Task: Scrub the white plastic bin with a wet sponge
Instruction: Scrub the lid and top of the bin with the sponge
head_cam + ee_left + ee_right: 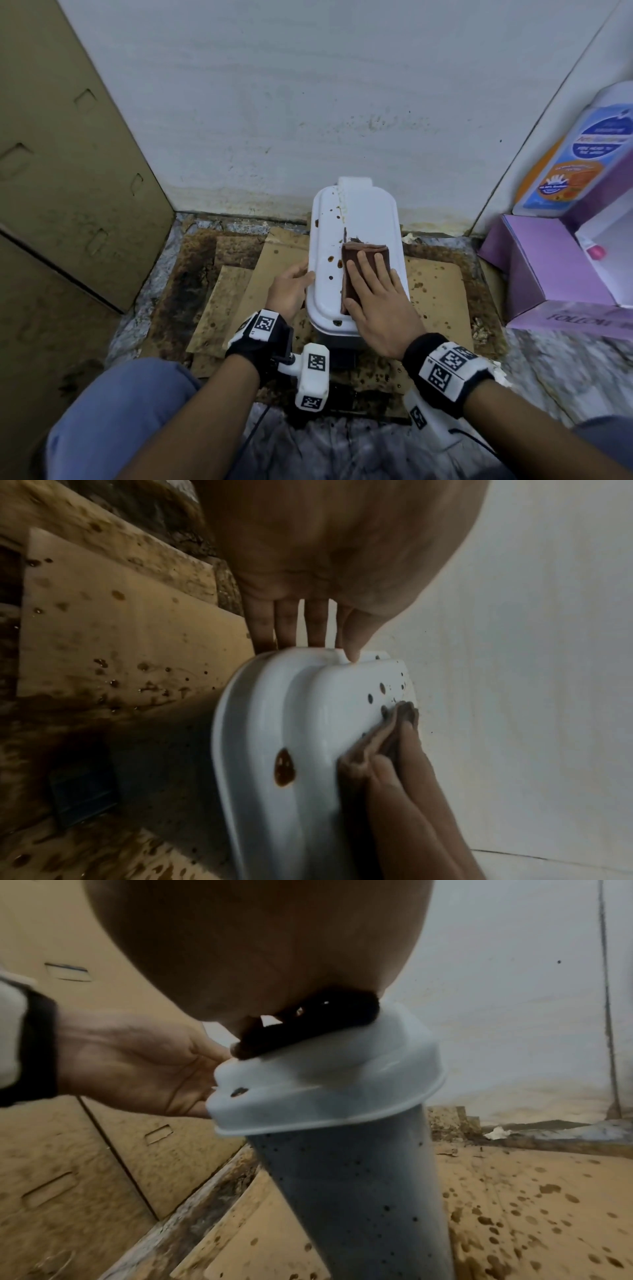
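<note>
A white plastic bin [359,212] stands upright on stained cardboard, its white lid flecked with brown drops. On the lid's right half lies a brown sponge [356,255]. My right hand [368,274] presses flat on it with straight fingers. My left hand [301,274] holds the lid's left rim, thumb on top and fingers down the side. The left wrist view shows the left hand's fingers [291,626] at the rim of the bin [301,723], with the sponge [373,739] beyond. In the right wrist view the dark sponge [308,1023] sits under my palm on the lid [325,1074], above the grey speckled bin wall [349,1191].
Stained cardboard sheets [438,291] cover the floor around the bin. A white wall [308,102] rises just behind it. Tall cardboard boxes [68,171] stand at the left. A purple box [548,267] and a bottle [582,154] with a blue-and-orange label are at the right.
</note>
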The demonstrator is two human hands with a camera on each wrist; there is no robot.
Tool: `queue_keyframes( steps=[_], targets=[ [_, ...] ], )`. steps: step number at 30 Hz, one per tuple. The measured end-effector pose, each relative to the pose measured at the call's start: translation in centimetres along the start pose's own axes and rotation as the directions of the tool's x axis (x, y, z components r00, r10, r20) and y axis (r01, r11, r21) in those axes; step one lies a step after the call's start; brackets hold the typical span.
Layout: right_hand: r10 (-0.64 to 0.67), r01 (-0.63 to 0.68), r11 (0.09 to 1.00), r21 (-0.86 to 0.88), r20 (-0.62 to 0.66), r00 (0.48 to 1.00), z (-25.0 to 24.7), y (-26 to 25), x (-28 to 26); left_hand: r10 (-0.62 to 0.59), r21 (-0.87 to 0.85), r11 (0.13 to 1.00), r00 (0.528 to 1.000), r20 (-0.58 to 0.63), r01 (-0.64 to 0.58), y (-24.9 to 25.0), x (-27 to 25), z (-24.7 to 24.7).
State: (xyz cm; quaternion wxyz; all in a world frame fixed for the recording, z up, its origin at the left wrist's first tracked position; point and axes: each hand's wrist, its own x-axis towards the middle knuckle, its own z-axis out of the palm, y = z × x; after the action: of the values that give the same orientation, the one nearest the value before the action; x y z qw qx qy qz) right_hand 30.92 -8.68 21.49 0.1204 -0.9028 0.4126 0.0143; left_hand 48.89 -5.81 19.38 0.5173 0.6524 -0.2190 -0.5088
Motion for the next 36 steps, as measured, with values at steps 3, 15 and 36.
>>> queue_keyframes(
  steps=[3,15,36],
  targets=[
    [-0.044,0.044,0.999,-0.016,0.011,0.999,0.6,-1.8,0.2,0.036,0.024,0.999,0.999,-0.011,-0.035,-0.6,0.0,-0.1],
    [0.03,-0.023,0.997,-0.076,0.09,0.995,-1.5,1.4,5.2,0.04,0.078,0.996,0.998,-0.05,-0.036,-1.8,1.5,-0.6],
    [0.007,-0.005,0.999,-0.045,0.042,0.999,-0.8,0.1,4.6,0.05,-0.077,0.996,0.998,-0.044,-0.053,-2.4,1.8,-0.6]
  ],
)
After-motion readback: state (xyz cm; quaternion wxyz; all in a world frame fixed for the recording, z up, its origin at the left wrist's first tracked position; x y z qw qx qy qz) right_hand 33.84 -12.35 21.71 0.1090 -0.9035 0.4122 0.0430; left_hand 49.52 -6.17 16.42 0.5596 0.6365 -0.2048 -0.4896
